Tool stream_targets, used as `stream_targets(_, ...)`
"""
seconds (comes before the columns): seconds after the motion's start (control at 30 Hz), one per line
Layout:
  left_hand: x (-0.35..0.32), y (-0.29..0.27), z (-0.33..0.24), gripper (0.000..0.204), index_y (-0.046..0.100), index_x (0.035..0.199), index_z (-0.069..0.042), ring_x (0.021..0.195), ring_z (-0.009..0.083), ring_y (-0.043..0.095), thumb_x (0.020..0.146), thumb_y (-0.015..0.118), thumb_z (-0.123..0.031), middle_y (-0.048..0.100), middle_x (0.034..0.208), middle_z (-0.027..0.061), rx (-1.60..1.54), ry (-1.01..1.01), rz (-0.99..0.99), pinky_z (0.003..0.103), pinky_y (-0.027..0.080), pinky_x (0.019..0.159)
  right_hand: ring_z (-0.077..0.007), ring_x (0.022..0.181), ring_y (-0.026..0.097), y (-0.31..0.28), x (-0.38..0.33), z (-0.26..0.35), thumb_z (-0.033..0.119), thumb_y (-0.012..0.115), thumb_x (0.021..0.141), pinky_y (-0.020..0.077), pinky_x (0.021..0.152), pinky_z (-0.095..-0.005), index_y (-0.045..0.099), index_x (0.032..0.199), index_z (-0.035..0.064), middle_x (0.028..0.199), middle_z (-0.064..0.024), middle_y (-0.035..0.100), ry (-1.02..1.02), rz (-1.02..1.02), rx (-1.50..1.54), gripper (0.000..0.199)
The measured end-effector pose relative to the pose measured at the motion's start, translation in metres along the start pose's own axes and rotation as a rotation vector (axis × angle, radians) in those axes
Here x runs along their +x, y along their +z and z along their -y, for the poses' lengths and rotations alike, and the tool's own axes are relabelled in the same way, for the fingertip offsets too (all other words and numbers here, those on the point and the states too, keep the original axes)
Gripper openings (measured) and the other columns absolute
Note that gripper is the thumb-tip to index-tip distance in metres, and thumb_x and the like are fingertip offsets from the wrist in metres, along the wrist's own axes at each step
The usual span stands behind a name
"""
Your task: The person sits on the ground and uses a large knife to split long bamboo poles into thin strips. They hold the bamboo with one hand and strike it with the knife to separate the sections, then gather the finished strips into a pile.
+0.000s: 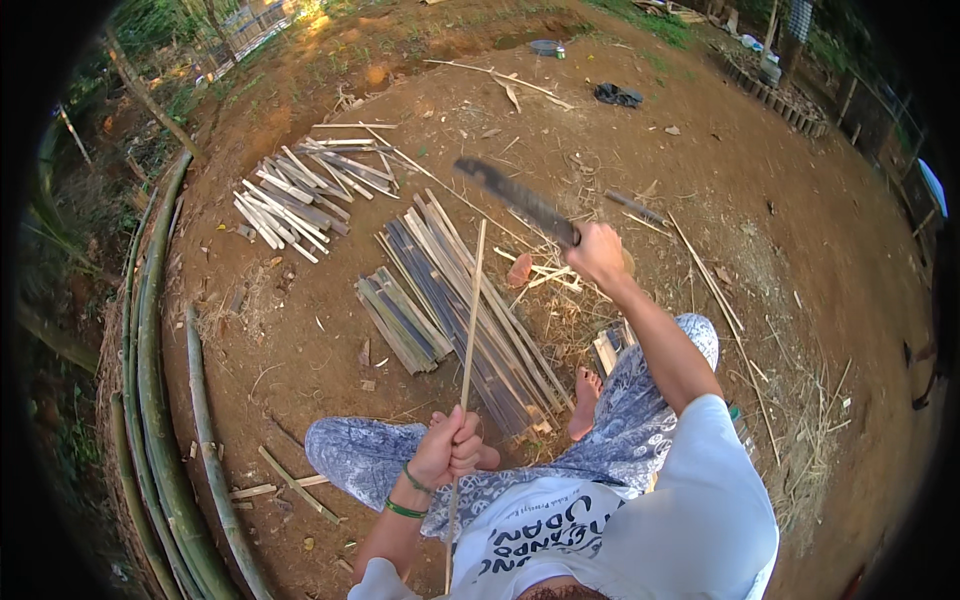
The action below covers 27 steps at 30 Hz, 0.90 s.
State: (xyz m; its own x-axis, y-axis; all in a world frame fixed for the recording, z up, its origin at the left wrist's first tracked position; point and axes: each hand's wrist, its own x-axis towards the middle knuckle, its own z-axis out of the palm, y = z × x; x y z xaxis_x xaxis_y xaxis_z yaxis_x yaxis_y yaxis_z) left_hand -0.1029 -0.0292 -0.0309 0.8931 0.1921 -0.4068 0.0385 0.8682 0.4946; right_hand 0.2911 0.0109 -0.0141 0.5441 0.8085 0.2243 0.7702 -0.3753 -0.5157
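My left hand (449, 447) is closed around a long, thin bamboo strip (472, 340), which stands tilted up in front of my body with its lower end against my shirt. My right hand (598, 252) grips the handle of a machete (515, 200), held raised to the right of the strip, its dark blade pointing away to the far left and slightly blurred. Blade and strip are apart. Beneath them, between my legs and beyond, lies a pile of long split bamboo slats (470, 310). A shorter bundle of slats (402, 318) rests just left of it.
Cut pale sticks (300, 195) lie heaped at the far left. Long green bamboo poles (152, 360) run along the left side, with a shorter pole (205, 420) beside them. A black plastic bag (618, 95) lies far off on the dirt. Shavings and thin strips (705, 275) litter the right.
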Motion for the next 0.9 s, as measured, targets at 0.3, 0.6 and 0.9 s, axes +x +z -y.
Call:
stream_targets(0.3, 0.036, -0.019, -0.007, 0.048, 0.034, 0.075, -0.016, 0.047, 0.0047, 0.024, 0.106, 0.029, -0.052, 0.029, 0.058, -0.0064, -0.313, -0.111, 0.245, 0.020, 0.022, 0.039, -0.0126, 0.054, 0.053, 0.030, -0.055, 0.058, 0.030, 0.072, 0.087, 0.0400, 0.050, -0.0302, 0.073, 0.090, -0.0003, 0.061, -0.0055, 0.059, 0.120, 0.221, 0.975, 0.030)
stream_targets(0.6, 0.032, 0.007, 0.003, 0.053, 0.053, 0.112, -0.005, 0.063, 0.0148, 0.051, 0.105, 0.031, -0.053, 0.050, 0.074, 0.0037, -0.136, 0.029, 0.053, 0.030, 0.047, 0.059, -0.0107, 0.054, 0.053, 0.010, -0.032, 0.085, 0.014, 0.076, 0.084, 0.0402, 0.050, -0.0259, 0.066, 0.084, -0.0005, 0.066, -0.0045, 0.061, 0.245, 0.072, 1.389, 0.018)
stream_targets(0.9, -0.045, -0.019, 0.061, 0.047, 0.053, 0.125, 0.000, 0.077, 0.0191, 0.061, 0.105, 0.044, -0.041, 0.061, 0.086, 0.0107, 0.300, 0.153, -0.192, 0.032, 0.051, 0.069, -0.0097, 0.058, 0.055, -0.013, 0.012, 0.068, 0.017, 0.078, 0.083, 0.0402, 0.052, -0.0257, 0.068, 0.084, -0.0009, 0.069, -0.0046, 0.063, 0.173, -0.114, 1.217, 0.020)
